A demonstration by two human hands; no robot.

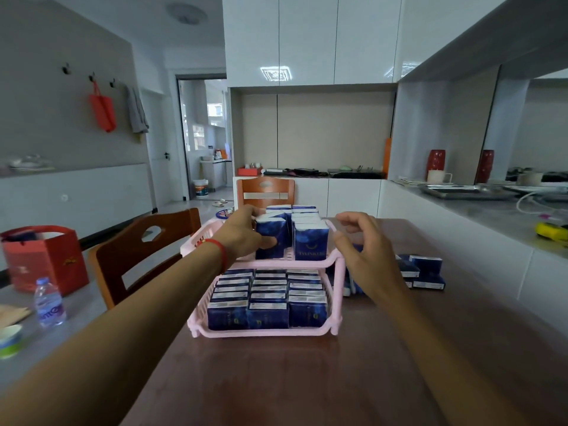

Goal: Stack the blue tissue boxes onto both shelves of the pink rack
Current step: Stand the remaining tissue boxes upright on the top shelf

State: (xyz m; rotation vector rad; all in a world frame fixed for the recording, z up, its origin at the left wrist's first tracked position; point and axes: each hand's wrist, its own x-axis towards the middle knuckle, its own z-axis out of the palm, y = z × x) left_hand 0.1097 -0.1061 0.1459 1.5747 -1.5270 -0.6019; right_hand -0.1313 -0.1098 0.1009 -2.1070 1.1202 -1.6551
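I see the pink rack (338, 290) standing on a dark brown table (276, 379); its lower shelf is filled with three rows of upright blue tissue boxes (267, 298), and its upper shelf holds two rows toward the right side, with free space at the left. My left hand (246, 232) grips the front box (272, 239) of the left row on the upper shelf, thumb on its front face and fingers behind it; a red bracelet (219, 253) sits on that wrist. My right hand (365, 250) hovers just beside the rack's right edge, fingers loosely curled and holding nothing; it covers part of the loose boxes (425, 272) lying on the table to the right of the rack. Behind the rack stands a wooden chair (266, 192); a second chair (144, 256) stands at the left, near a red gift bag (46, 259) and a water bottle (49, 302).
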